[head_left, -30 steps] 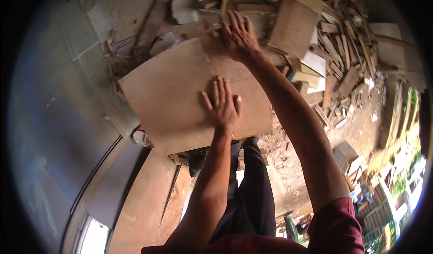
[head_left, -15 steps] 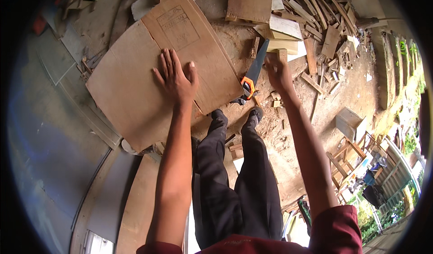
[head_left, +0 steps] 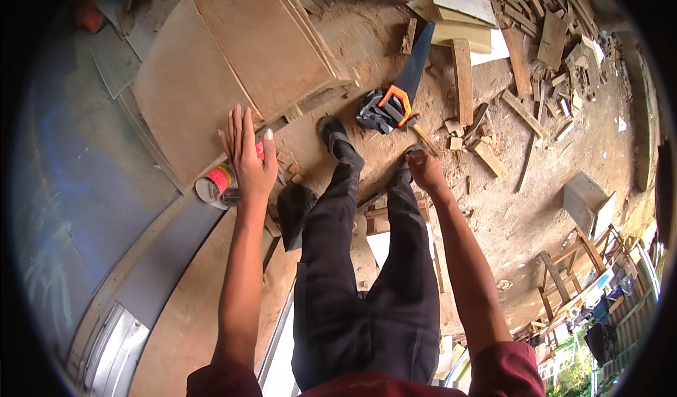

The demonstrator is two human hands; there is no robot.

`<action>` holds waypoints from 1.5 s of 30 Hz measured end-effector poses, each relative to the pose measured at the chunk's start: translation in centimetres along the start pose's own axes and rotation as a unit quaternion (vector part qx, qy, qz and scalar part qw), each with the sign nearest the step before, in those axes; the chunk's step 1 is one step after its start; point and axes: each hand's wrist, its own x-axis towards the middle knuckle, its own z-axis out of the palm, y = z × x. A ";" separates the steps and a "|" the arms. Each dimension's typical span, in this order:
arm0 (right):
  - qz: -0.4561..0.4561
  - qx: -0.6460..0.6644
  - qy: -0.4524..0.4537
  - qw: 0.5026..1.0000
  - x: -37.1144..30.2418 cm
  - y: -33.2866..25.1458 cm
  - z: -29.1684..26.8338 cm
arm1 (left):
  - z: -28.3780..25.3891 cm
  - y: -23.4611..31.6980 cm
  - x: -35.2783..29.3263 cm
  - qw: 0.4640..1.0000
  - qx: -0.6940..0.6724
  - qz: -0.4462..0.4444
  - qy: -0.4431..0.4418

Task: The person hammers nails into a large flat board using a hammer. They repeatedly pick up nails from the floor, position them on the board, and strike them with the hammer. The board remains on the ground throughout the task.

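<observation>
My left hand [head_left: 250, 164] is open, its fingers straight and close together at the near edge of a stack of brown plywood panels [head_left: 187, 80]. Whether the fingertips touch the top panel I cannot tell. Beside that hand a can with a red and yellow label [head_left: 217, 180] lies on its side, partly under the stack. My right hand [head_left: 427, 173] hangs over my right foot with its fingers curled in; what they hold, if anything, is hidden. Just beyond it lie a hammer [head_left: 424, 137] with a wooden handle and a handsaw [head_left: 414, 65] with an orange and black grip.
Dark crumpled cloth [head_left: 379, 112] lies against the saw grip. A wooden block [head_left: 462, 81] and thick pale boards [head_left: 462, 34] lie beyond. Offcuts [head_left: 553, 41] are heaped at the far right. A grey-blue sheet [head_left: 84, 206] runs along the left side.
The panels now sit farther off and tilted, baring the can under the near edge. My left hand slid from their middle to that edge. My right hand drew back from the wooden block toward me.
</observation>
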 end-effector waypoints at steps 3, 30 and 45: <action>-0.009 -0.035 0.004 0.999 1.0 1.9 -1.6 | 2.2 3.1 -4.1 0.997 -0.067 0.029 0.023; -0.117 -0.165 0.094 0.975 22.8 11.7 22.6 | 45.9 -1.5 -10.1 0.970 -0.054 -0.149 -0.182; -0.257 -0.328 0.036 0.908 25.8 12.4 21.6 | 41.1 3.5 -11.3 0.932 -0.291 -0.200 -0.079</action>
